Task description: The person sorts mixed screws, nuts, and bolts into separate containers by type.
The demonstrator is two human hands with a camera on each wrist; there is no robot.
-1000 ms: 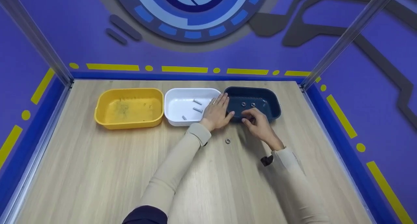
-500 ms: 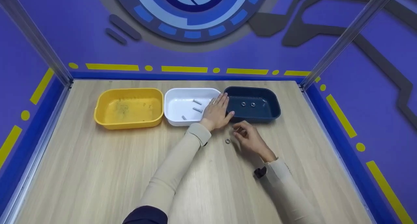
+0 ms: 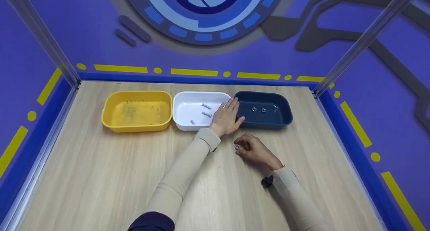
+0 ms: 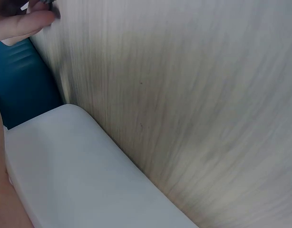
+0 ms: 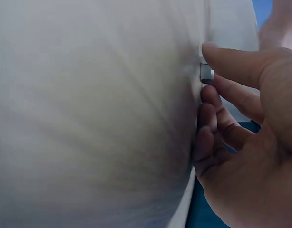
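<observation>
My left hand (image 3: 225, 118) lies with straight fingers across the adjoining rims of the white bin (image 3: 186, 127) and the dark blue bin (image 3: 285, 121). In front of the dark bin, my right hand (image 3: 257, 151) has its thumb and index finger at either side of a small metal nut (image 3: 237, 147) on the table. The right wrist view shows that nut (image 5: 206, 73) between thumb and index fingertip, the other fingers curled beside it. Inside the dark bin are two more nuts, one of them a nut (image 3: 264, 110) on the right. The white bin holds bolts, among them a bolt (image 3: 206, 114).
A yellow bin (image 3: 136, 128) stands left of the white one, with a few tiny dark bits on its floor. All three bins line up along the back of the wooden table (image 3: 117, 177). Purple panels (image 3: 201, 61) enclose the back and sides.
My right hand has moved from over the dark bin's front edge toward me and left, down to the loose nut, and its fingers have closed round it. The left hand stays in place.
</observation>
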